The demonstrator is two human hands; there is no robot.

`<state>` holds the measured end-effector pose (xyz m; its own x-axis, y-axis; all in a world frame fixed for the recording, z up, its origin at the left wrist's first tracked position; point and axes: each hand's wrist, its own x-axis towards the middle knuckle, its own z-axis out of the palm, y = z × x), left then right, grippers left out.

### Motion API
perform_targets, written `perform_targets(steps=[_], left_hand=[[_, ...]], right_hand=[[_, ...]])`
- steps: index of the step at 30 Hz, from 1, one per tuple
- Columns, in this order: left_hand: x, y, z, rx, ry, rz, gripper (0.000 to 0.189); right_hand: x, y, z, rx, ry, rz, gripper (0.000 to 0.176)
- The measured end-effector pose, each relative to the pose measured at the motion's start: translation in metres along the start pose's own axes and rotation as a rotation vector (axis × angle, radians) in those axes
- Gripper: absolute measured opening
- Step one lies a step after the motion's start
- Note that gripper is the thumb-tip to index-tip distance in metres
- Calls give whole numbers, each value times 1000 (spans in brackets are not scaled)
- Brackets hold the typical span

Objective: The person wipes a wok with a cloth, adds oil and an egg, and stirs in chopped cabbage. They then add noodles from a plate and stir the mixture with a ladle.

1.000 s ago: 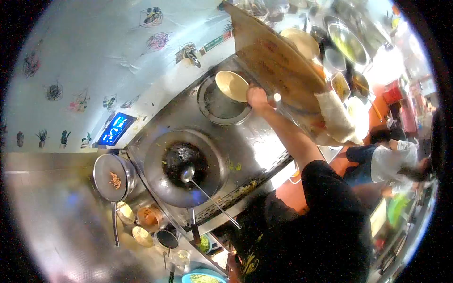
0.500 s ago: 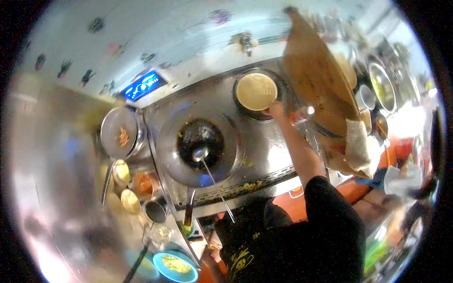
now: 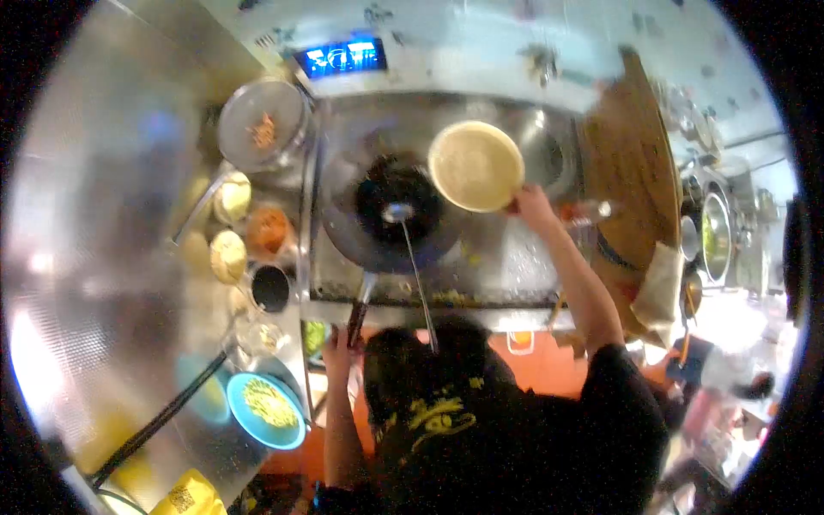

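With its fingers closed on the rim, my right hand (image 3: 534, 206) holds a cream-coloured bowl (image 3: 476, 165) at the wok's right edge. The bowl looks tilted, and its contents are too blurred to name. Below the wok, my left hand (image 3: 338, 350) is closed around the dark wok handle (image 3: 357, 319). Dark liquid lies in the wok (image 3: 343, 227). A long-handled metal ladle (image 3: 414, 268) rests in it, its bowl in the liquid and its handle pointing towards me.
A round burner ring (image 3: 549, 159) lies to the right. Beside it stand a bottle (image 3: 588, 211) and a cardboard sheet (image 3: 631, 163). On the left are a strainer (image 3: 245, 129) with brown pieces, several seasoning containers and a blue bowl (image 3: 296, 438) of chopped pale-green food.
My right hand has lifted the cream bowl off the right burner and brought it left towards the wok. My left hand has come up to the wok handle. The view has turned.
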<state>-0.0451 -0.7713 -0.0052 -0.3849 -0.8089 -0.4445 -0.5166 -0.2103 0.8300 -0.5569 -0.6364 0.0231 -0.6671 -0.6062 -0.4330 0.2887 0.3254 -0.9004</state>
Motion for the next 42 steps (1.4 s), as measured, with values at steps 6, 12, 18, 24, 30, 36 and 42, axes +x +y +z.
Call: perform_targets(steps=[6,12,18,24,30,36,42], left_hand=[[-32,18,29,-277,41,-196,28],[-38,33,25,-245,27,-169,27],[-41,48,29,-309,52,-161,25],[-39,23,29,-402,38,-130,23],[-38,26,34,-514,57,-203,27],[-31,-50,36,-557,36,-60,32],[-46,-10,43,-622,211,-261,35]], right_hand=[[-28,18,66,25,-81,131,25],[-21,40,82,-348,-104,-92,26],[-29,-3,84,-636,75,-351,21],[-23,-30,55,-1029,358,-869,20],[-15,-63,5,-1175,438,-838,33],[41,-29,-91,-1329,510,-381,26],[123,28,-155,-1450,616,-167,19]])
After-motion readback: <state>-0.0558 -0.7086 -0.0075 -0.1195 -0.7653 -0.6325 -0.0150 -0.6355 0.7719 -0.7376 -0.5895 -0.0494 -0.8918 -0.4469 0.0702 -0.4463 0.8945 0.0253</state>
